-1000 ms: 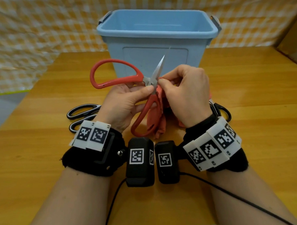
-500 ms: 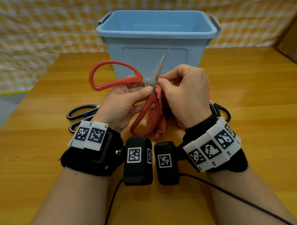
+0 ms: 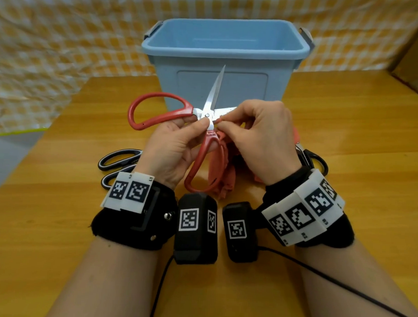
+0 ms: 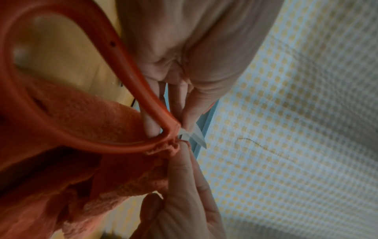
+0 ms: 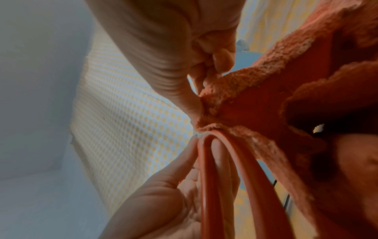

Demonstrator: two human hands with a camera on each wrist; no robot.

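Red-handled scissors (image 3: 157, 113) are held up over the table, their blades spread apart, one pointing up at the bin. My left hand (image 3: 197, 128) grips them at the pivot, thumb on top, with the lower handle loop (image 4: 131, 80) running along the palm. An orange-red cloth (image 3: 223, 163) hangs under my right hand (image 3: 222, 125), which pinches its bunched edge (image 5: 255, 100) against the blade right beside the pivot. The right wrist view shows the cloth pressed into the crook of the handles (image 5: 206, 177). The lower blade is mostly hidden behind my right fingers.
A light blue plastic bin (image 3: 219, 54) stands just behind the hands, with nothing showing in the part of its inside that I can see. Black-handled scissors (image 3: 118, 158) lie on the wooden table (image 3: 347, 140) at the left, and another black pair (image 3: 315, 159) lies behind my right wrist. A checked cloth hangs behind.
The red scissors have tipped slightly, their upper handle drifting left. My right fingertips have slid a little lower at the pivot, and part of the second blade now shows above them.
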